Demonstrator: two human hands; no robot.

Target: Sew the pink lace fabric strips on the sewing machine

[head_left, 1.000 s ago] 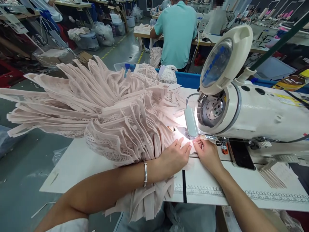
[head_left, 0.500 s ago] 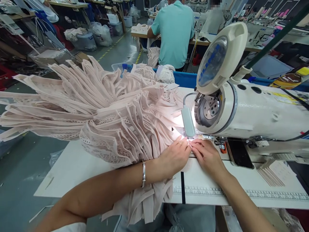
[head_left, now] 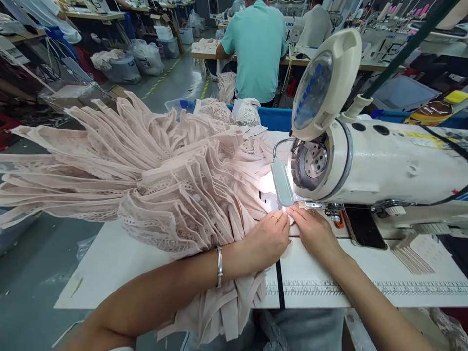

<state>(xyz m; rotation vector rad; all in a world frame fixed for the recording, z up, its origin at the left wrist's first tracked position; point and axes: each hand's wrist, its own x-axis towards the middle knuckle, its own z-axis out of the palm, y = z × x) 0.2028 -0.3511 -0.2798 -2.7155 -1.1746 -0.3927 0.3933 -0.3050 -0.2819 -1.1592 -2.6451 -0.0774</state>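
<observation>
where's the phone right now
In the head view, the phone lies on the right side of the white table, just under the sewing machine's arm, right of the right hand.

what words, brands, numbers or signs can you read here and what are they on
"UKI": on the back sewing machine, beside the turquoise shirt.
Too blurred to read: blue letters on the round cover, yellow label on the front sewing machine, bottle label.
Too small: numbers on the ruler.
</observation>
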